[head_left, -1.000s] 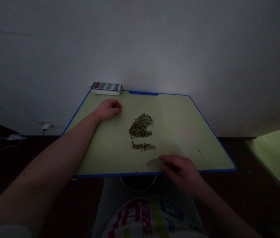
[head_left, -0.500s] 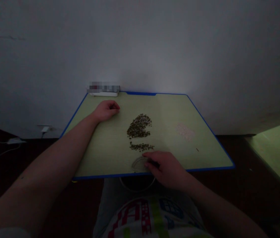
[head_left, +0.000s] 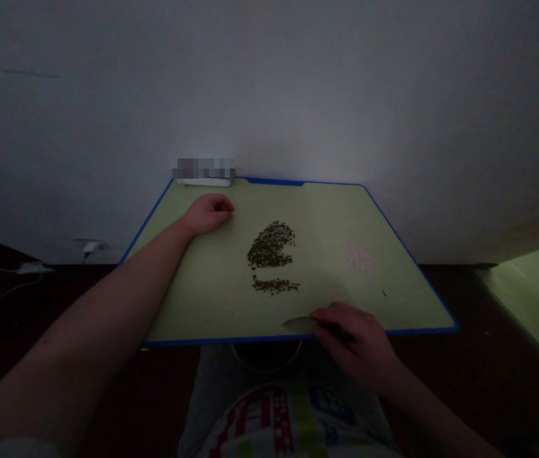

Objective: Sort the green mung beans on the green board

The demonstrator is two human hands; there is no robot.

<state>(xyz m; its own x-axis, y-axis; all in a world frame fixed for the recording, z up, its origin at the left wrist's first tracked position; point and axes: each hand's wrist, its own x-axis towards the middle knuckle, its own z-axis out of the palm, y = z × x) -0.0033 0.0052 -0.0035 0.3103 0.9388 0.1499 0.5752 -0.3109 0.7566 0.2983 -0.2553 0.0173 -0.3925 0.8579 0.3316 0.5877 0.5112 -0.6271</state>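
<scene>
My right hand (head_left: 358, 343) is at the table's front edge, pinching a thin, curved, pointed strip (head_left: 295, 320) between thumb and fingers. Its exact kind is too dim to make out. Resting on the left part of the table, my left hand (head_left: 207, 214) is loosely curled, with nothing visible in it. Between the hands lies a pile of small dark and pale grains (head_left: 272, 245). A narrow row of dark grains (head_left: 276, 285) lies nearer to me, apart from the pile. Off to the right, pale grains (head_left: 359, 256) are spread thinly.
The pale green table (head_left: 217, 286) has a blue rim and stands against a wall. A white box-like object (head_left: 205, 181) sits at its back left corner. One small dark sliver (head_left: 384, 293) lies at right. Below the front edge, a dark round container (head_left: 267, 356) is at my lap.
My right hand has moved right and slightly toward me with the strip, which now appears narrower and edge-on. My left hand stays in place. The view has shifted slightly.
</scene>
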